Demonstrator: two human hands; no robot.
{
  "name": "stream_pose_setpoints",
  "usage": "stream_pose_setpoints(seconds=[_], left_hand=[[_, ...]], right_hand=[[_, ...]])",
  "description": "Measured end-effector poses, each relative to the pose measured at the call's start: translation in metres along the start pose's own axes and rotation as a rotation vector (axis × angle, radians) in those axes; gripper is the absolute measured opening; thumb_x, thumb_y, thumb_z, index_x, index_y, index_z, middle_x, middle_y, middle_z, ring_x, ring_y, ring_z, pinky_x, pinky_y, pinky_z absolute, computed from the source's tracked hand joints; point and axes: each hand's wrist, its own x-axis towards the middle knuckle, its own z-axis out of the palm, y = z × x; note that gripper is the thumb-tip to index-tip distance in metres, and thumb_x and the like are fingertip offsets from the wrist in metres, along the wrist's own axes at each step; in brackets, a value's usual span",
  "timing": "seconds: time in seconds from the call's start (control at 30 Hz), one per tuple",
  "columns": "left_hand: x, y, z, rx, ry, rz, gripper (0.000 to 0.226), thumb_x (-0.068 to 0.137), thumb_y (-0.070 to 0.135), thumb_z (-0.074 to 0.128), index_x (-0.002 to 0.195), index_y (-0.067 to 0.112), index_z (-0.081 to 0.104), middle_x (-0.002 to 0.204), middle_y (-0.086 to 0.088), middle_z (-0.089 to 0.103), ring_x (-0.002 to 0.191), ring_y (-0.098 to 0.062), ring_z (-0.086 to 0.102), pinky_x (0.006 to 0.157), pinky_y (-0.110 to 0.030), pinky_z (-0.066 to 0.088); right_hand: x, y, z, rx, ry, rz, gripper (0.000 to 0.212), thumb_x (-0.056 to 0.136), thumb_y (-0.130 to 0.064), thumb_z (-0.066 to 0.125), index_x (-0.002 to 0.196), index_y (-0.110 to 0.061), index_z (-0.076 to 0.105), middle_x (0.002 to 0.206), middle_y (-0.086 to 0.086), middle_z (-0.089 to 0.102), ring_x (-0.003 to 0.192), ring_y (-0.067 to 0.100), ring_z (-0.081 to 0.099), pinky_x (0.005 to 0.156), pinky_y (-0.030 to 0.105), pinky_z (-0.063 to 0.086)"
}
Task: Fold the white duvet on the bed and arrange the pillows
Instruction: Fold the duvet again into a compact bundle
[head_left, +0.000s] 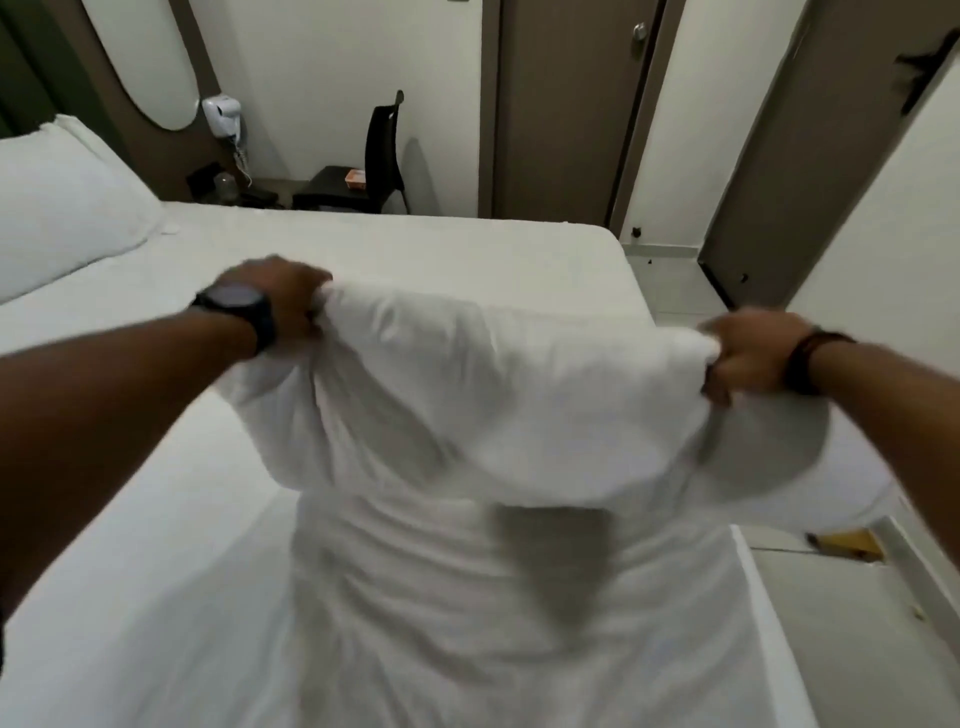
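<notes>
Gripping a bunched top edge of the white duvet, a person stands at the near side of the bed with both arms stretched forward. Each grip is clenched on cloth: the left hand holds the edge at the left, the right hand holds it at the right, and the fabric is raised between them above the mattress. Below the hands the duvet hangs in a rounded, doubled-over billow, then runs down as a long, creased band toward the near edge of the bed, partly off its right side.

Judging by this, the fold is underway but far from finished. The cover looks lifted and gathered lengthwise, yet no flat, squared stack lies on the bed. Arranging the pillows appears not yet begun.

Counted: one duvet; two hands, both closed on it; one black watch on the left wrist and one dark band on the right wrist. One pillow shows clearly at the far left, by the headboard; a white edge behind it may be a second, though that cannot be confirmed. Beyond the far side of the bed stands one dark chair, and one white wall-mounted dryer hangs near the headboard.
</notes>
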Motion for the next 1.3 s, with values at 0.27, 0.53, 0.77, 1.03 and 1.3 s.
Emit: stream_pose_setpoints(seconds=[0.27, 0.53, 0.77, 1.03, 1.3], left_hand=[[0.157, 0.040, 0.098, -0.112, 0.290, -0.056, 0.076, 0.081, 0.043, 0.066, 0.144, 0.018, 0.033, 0.149, -0.025, 0.027, 0.136, -0.042, 0.026, 0.109, -0.052, 0.023], [0.164, 0.078, 0.291, -0.058, -0.423, -0.050, 0.118, 0.059, 0.087, 0.048, 0.146, 0.038, -0.013, 0.159, 0.003, -0.008, 0.146, -0.022, 0.003, 0.115, -0.050, 0.013], [0.130, 0.062, 0.395, -0.034, -0.199, -0.085, 0.113, 0.064, 0.069, 0.064, 0.147, 0.035, -0.005, 0.159, 0.002, 0.003, 0.144, -0.023, 0.009, 0.115, -0.044, 0.007], [0.144, 0.060, 0.394, -0.049, -0.167, -0.078, 0.118, 0.055, 0.071, 0.069, 0.146, 0.037, 0.004, 0.158, 0.000, 0.011, 0.141, -0.026, 0.015, 0.111, -0.044, 0.010], [0.148, 0.027, 0.385, 0.051, 0.074, 0.023, 0.110, 0.062, 0.049, 0.076, 0.148, 0.018, 0.015, 0.152, -0.023, 0.021, 0.136, -0.045, 0.024, 0.109, -0.059, 0.015]], right_hand=[[0.177, -0.008, 0.043, 0.091, 0.517, 0.295, 0.072, 0.083, -0.026, 0.054, 0.147, -0.028, 0.023, 0.152, 0.015, 0.021, 0.142, 0.031, 0.013, 0.111, 0.054, 0.017], [0.271, 0.023, 0.215, 0.086, -0.012, 0.236, 0.098, 0.063, -0.094, 0.021, 0.146, -0.048, -0.006, 0.159, -0.007, -0.013, 0.145, 0.023, -0.015, 0.107, 0.068, -0.002], [0.267, 0.023, 0.343, 0.019, 0.287, 0.173, 0.098, 0.069, -0.091, 0.019, 0.148, -0.040, -0.009, 0.159, 0.001, -0.013, 0.144, 0.030, -0.015, 0.105, 0.070, -0.007], [0.276, 0.009, 0.331, 0.048, 0.408, 0.167, 0.111, 0.063, -0.090, 0.036, 0.151, -0.033, 0.000, 0.160, 0.011, -0.003, 0.144, 0.038, -0.004, 0.103, 0.074, -0.003], [0.307, -0.138, 0.337, -0.018, 0.367, -0.176, 0.110, 0.062, -0.055, 0.072, 0.150, -0.027, 0.013, 0.154, 0.009, 0.024, 0.141, 0.026, 0.021, 0.101, 0.074, 0.008]])
